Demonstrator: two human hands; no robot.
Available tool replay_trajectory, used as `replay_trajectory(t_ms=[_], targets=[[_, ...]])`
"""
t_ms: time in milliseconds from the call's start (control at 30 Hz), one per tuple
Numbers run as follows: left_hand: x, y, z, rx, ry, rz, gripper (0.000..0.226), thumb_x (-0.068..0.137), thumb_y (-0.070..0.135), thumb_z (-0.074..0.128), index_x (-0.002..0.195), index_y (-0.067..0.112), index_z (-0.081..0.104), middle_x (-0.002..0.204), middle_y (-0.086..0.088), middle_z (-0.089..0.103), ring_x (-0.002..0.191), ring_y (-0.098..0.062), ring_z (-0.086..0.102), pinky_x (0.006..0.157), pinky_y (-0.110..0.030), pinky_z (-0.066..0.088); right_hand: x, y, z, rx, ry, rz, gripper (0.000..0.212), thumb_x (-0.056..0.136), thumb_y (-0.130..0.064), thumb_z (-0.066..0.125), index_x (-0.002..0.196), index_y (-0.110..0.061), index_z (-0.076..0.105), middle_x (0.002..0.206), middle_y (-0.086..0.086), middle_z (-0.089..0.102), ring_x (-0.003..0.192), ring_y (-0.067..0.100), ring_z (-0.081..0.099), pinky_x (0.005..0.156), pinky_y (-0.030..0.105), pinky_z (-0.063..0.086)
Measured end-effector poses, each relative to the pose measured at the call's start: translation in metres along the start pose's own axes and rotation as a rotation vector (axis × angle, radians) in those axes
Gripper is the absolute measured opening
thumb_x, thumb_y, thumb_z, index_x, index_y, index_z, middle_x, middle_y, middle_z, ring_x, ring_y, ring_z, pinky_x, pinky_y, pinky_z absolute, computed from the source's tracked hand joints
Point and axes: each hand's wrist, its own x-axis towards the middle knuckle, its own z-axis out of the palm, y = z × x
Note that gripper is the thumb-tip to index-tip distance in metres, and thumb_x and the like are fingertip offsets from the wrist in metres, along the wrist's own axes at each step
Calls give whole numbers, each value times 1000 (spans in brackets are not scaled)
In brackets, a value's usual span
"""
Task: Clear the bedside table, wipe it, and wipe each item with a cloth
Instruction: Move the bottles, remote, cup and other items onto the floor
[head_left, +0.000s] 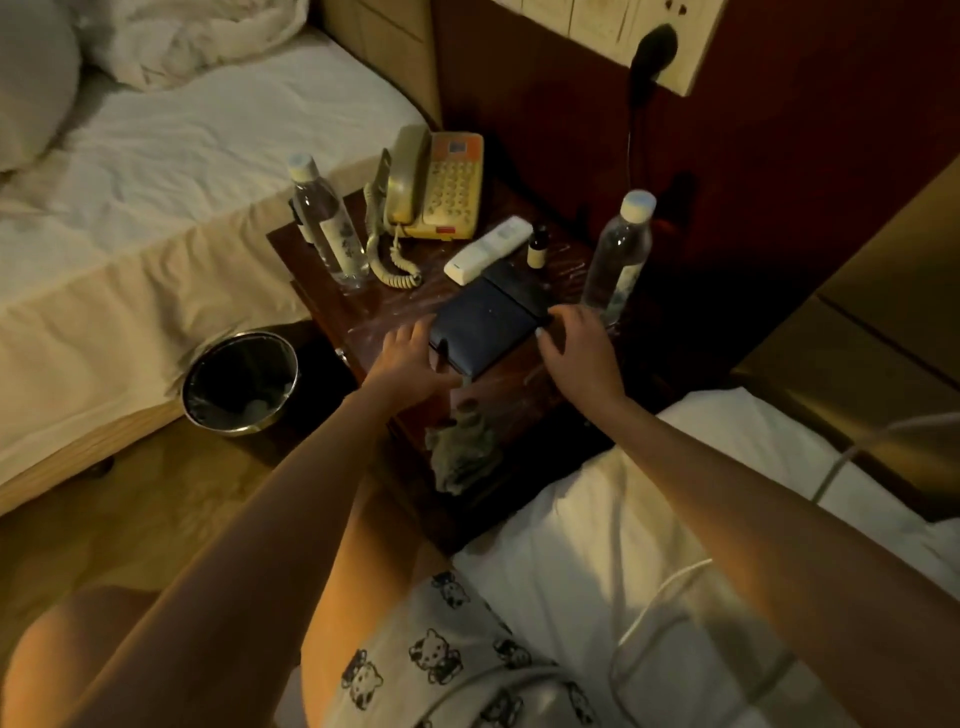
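A dark wooden bedside table (395, 312) stands between two beds. In its middle lies a dark blue notebook (483, 325) with a pen clipped at its near edge. My left hand (408, 358) touches the notebook's left edge, fingers fairly straight. At its right edge, my right hand (576, 345) rests with fingertips on it. Behind are a beige telephone (439, 187), a white remote (488, 249), a small dark dropper bottle (538, 247) and two clear water bottles, one at the left (324, 223) and one at the right (618, 254). A grey crumpled cloth (462, 449) lies on the table's near end.
A metal waste bin (241, 382) with a liner stands on the floor left of the table. White beds flank the table left (156, 171) and right (597, 519). A black plug (654, 49) with its cord hangs from the wall socket behind. A white cable (649, 608) crosses the near bed.
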Motion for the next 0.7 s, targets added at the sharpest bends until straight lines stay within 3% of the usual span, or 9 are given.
replay_trajectory(t_ms=[167,267,467,567,700], targets=[[19,9,11,61,-19,30,113,74,58,75,155,21,6,160,-7,14,146,-33,11,115,-50,19,-14,11,-10,101,360,111,27,91,-29,59,104,-5,56,106,10,55,99,24,55,85,41,49],[27,11,18,120,29,45,120,70,63,75,155,20,3,160,-9,14,145,-35,13,115,-51,20,-7,20,-17,170,510,252,40,85,-29,65,113,-5,50,115,11,50,106,23,52,89,40,48],[36,9,22,152,-14,18,129,65,73,71,153,28,-11,162,-13,1,148,-38,4,118,-54,15,11,44,-17,267,370,342,86,83,-38,70,148,-8,22,147,12,33,139,24,29,112,36,30],[39,15,20,159,-50,-2,130,67,72,70,152,29,-18,161,-19,-8,148,-40,-2,117,-54,11,24,44,-18,358,288,341,92,82,-36,72,151,-10,17,152,10,29,141,20,25,106,22,23],[46,19,23,159,-24,12,130,67,72,70,153,23,-14,160,-21,1,147,-41,2,118,-53,11,34,44,-13,361,300,319,85,79,-29,75,147,-11,28,143,9,39,132,20,39,103,24,33]])
